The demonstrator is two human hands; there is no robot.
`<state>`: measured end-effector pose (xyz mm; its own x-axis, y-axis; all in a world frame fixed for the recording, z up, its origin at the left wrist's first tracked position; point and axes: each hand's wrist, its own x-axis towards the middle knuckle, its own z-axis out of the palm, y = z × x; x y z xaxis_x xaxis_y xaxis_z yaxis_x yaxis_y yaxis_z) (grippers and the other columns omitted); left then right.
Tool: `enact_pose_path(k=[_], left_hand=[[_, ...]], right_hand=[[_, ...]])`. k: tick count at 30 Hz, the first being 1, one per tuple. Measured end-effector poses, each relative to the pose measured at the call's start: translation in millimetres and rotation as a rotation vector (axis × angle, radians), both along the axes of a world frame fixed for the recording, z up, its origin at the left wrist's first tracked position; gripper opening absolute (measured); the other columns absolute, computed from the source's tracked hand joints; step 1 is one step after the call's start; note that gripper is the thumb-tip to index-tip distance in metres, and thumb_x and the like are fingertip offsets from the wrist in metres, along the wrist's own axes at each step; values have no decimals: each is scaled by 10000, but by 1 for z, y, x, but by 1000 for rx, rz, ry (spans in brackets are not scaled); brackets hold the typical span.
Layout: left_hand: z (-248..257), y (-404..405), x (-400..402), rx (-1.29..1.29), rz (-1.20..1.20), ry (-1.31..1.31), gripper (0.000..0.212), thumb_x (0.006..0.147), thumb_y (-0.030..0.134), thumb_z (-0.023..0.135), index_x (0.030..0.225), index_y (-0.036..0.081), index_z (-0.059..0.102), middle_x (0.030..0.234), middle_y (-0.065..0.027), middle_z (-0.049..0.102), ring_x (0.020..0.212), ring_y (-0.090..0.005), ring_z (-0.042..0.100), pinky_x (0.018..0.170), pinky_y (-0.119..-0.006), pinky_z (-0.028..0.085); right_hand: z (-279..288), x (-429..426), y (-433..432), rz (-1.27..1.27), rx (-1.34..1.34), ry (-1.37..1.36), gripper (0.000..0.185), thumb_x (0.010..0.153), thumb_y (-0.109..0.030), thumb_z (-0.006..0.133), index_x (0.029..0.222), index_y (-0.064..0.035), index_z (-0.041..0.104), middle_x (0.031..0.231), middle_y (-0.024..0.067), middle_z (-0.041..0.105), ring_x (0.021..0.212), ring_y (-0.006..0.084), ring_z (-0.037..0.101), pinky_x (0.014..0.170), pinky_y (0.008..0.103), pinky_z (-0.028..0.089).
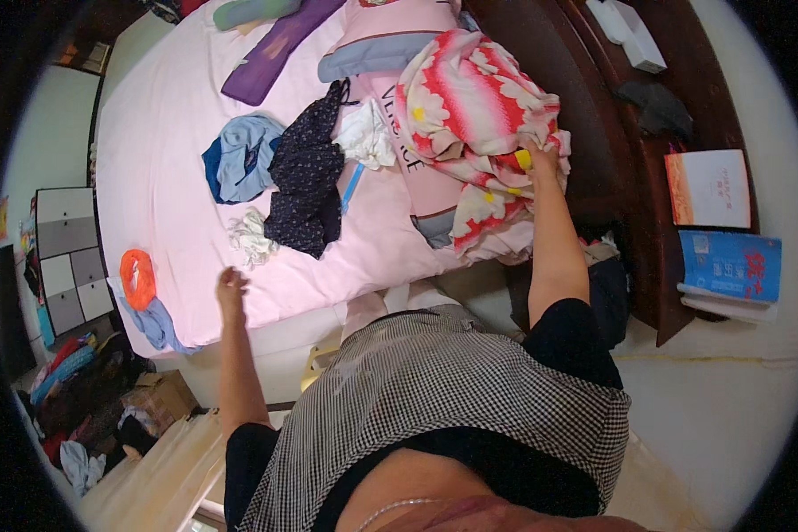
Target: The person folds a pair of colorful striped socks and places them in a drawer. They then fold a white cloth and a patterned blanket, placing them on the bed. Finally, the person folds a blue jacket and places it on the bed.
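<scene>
My right hand (542, 159) grips the edge of a bunched red, pink and white floral blanket (465, 100) at the bed's head end. My left hand (233, 292) hovers near the front edge of the pink bedsheet (166, 199), fingers loosely curled and holding nothing. Beyond it lie a crumpled white cloth (251, 236) and a dark patterned garment (309, 176). A bundle of light-blue clothing (246, 156) and another white cloth (367, 135) flank that garment. The blanket partly covers a pink and grey pillow (420, 169) that bears writing.
A blue strip (352, 188) and purple garment (279, 53) lie on the bed, with another pillow (379, 50). An orange ring-shaped item (137, 279) sits at the foot corner. Books (731, 266) rest on the dark wooden ledge. Clothes and a cardboard box (163, 399) stand lower left.
</scene>
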<state>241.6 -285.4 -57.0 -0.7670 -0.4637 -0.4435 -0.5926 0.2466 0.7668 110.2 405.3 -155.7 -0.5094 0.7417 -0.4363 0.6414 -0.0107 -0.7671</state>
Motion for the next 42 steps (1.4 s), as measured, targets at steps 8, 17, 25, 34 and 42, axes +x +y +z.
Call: enact_pose_path(k=[8,17,25,34,42], left_hand=[[-1,150,37,305,-221,-200,430,782,162,567,1163,21,427,1008,-105,530,773,-166,590,607,-255,443],[-35,261,-76,729,-695,167,584,741,107,624,1245,15,345,1165,-113,466,1010,-179,484,813,-300,442],[25,194,-90,905,-257,212,368,863,374,438,1099,102,510,1046,-56,560,945,-188,555,764,-338,479],[295,-155,-123,599,54,962,379,846,266,465,1099,-16,487,1131,-156,511,1030,-273,503,893,-425,417],[305,-271,-35,-41,316,994,581,786,243,528,1266,-1,310,1269,-166,360,1168,-278,360,985,-408,300]], right_hand=[[64,-29,-88,85,-563,388,200,720,-122,588,901,-62,532,829,65,556,684,192,562,545,341,480],[212,121,-233,1341,-1270,234,271,721,-99,567,986,-42,574,833,0,580,684,81,535,572,211,432],[195,129,-139,784,-740,124,233,743,-164,642,895,-13,552,834,52,582,763,114,565,638,236,466],[352,117,-130,424,-369,894,83,818,-67,526,876,-10,512,855,104,593,735,147,586,686,257,481],[350,151,-268,915,-283,564,86,737,-91,607,773,-59,535,756,-20,496,667,56,451,626,196,387]])
